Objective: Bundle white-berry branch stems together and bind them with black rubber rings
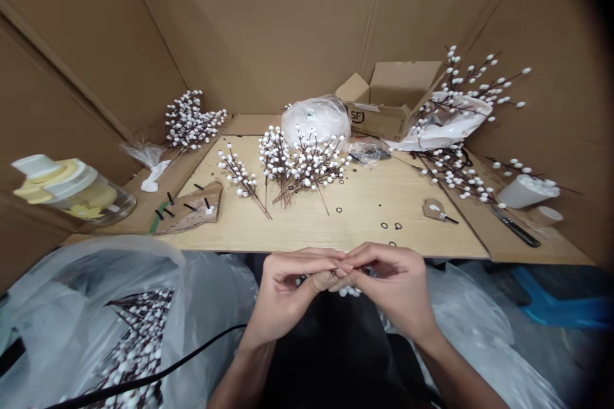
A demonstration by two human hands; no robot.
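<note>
At far left, a clear plastic bag point(211, 300) of berry sprigs sits below the desk point(364, 198), outside the left forearm. Next, a torn cardboard scrap point(213, 195) with short black sticks lies up and left of the left hand. A loose berry sprig point(238, 174) rests beyond the left hand, its long axis slanting from berries at far left to stem ends at near right; of the 2 hands, the left is nearer.

The left hand point(290, 284) is pinched, thumb to fingers, on a white-berry sprig point(352, 291) just off the desk's near edge. This sprig lies between the 2 hands, close to both sets of fingertips; white berries peek out around the fingers, but its long axis is too hidden to tell. Straight ahead is a berry bunch point(307, 160), stems pointing nearward. The right hand point(398, 281) also pinches the sprig, its fingertips meeting the left's. Beyond it lie black rings point(398, 226), nearer the right hand; a knife point(518, 228) lies farther right.
</note>
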